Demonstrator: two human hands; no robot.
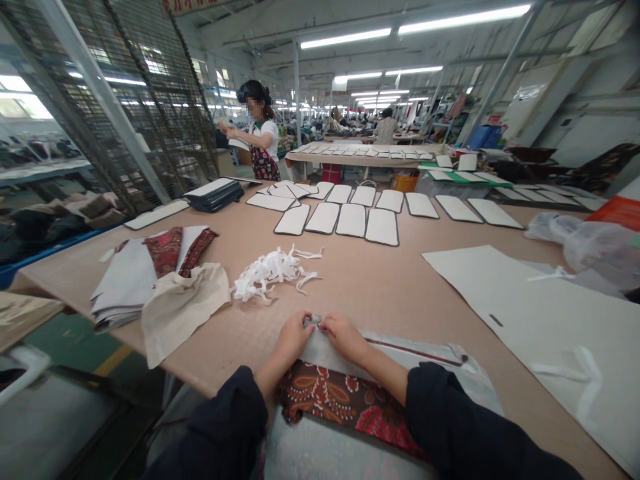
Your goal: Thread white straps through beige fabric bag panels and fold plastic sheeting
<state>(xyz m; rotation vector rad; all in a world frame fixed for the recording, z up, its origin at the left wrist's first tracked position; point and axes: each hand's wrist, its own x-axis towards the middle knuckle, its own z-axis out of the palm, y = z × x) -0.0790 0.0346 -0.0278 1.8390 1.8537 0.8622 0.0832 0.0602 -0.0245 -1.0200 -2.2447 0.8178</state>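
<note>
At the table's near side, a pale grey fabric piece (310, 450) lies with a brown and red floral print band (345, 400) across it. My left hand (294, 337) is closed in a pinch at the fabric's far left corner. Close beside it my right hand (344, 338) pinches the same corner, fingertips almost meeting the left ones. A small grey bit of the material shows between them. My right forearm crosses over the floral band. Just beyond my hands lies a loose heap of white strips (273, 272).
Left of me are stacked grey and floral pieces (125, 280) and a cream cloth (187, 310). Rows of white dark-edged panels (383, 227) cover the table's far part. A large off-white sheet (525, 320) and clear plastic (590, 240) lie right. A co-worker (263, 137) stands beyond the table.
</note>
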